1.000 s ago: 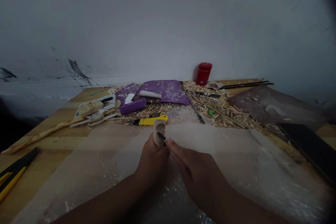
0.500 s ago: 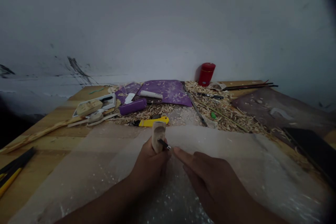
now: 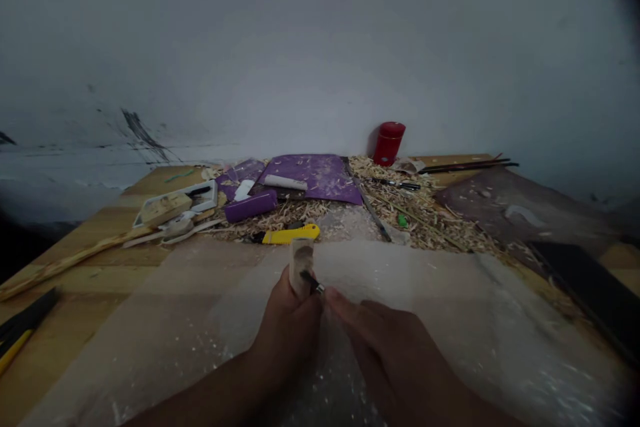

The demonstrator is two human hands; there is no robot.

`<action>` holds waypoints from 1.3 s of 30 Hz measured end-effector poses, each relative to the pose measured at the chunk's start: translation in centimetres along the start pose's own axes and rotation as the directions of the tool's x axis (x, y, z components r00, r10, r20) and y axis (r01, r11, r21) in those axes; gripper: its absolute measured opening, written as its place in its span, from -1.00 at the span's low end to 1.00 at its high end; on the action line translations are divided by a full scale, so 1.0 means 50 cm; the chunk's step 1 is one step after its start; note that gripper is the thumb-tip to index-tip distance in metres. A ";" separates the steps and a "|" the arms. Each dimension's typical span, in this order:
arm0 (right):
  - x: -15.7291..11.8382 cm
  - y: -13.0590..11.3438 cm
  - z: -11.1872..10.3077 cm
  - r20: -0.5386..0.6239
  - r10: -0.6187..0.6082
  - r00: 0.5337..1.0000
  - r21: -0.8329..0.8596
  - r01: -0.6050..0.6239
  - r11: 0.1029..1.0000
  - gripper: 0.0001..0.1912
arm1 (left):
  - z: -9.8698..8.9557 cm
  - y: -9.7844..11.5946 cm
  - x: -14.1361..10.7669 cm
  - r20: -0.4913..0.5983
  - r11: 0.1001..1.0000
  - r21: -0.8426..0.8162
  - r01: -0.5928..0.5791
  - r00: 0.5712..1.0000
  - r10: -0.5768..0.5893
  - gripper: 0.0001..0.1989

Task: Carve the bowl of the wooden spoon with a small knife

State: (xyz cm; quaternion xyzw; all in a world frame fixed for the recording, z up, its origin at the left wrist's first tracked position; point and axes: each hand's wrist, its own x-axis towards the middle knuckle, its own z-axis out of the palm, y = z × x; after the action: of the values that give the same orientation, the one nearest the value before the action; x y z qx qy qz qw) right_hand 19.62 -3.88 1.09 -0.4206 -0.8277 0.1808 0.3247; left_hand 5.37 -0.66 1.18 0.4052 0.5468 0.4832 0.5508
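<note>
The left hand (image 3: 287, 327) is closed around a pale wooden block (image 3: 301, 265), which stands upright above the fist and shows a dark, hollowed face. A small dark carving tool (image 3: 311, 282) lies against the block, and the right hand (image 3: 385, 347) is half closed, its fingertips (image 3: 334, 298) just beside the tool and nearer than half a second ago, but I cannot tell if they hold it. Farther, past a plastic sheet (image 3: 150, 347), a yellow utility knife (image 3: 290, 234) lies on the tabletop (image 3: 165, 177) near wood shavings (image 3: 415, 213).
</note>
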 end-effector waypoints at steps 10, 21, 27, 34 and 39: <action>-0.002 0.006 0.020 -0.047 -0.091 0.995 -0.295 0.073 0.953 -0.52 | -0.005 -0.005 0.009 0.079 0.998 0.026 -0.054 0.996 0.052 -0.84; 0.015 0.006 0.007 -0.017 0.180 0.984 0.278 -0.168 0.946 -0.58 | -0.005 -0.014 0.008 0.159 0.998 0.065 -0.017 0.987 0.006 -0.85; 0.020 0.010 -0.009 0.027 0.318 0.948 0.471 -0.292 0.832 -0.66 | -0.014 -0.016 0.016 0.190 0.998 0.060 0.019 0.981 -0.030 -0.86; 0.014 0.009 -0.033 0.041 0.132 0.990 0.252 -0.138 0.958 -0.61 | -0.017 -0.004 0.018 0.174 0.972 -0.098 0.212 0.966 -0.193 -0.80; 0.003 0.013 -0.024 0.085 0.050 0.995 0.014 -0.052 0.999 -0.51 | -0.017 0.001 0.014 0.237 0.954 -0.122 0.273 0.942 -0.239 -0.77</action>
State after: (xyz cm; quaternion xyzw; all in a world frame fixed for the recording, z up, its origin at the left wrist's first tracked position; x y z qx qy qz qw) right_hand 20.76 -3.34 1.63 -0.4310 -0.8282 0.2133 0.2879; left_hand 4.47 -0.03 1.01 0.3382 0.4919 0.4000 0.6955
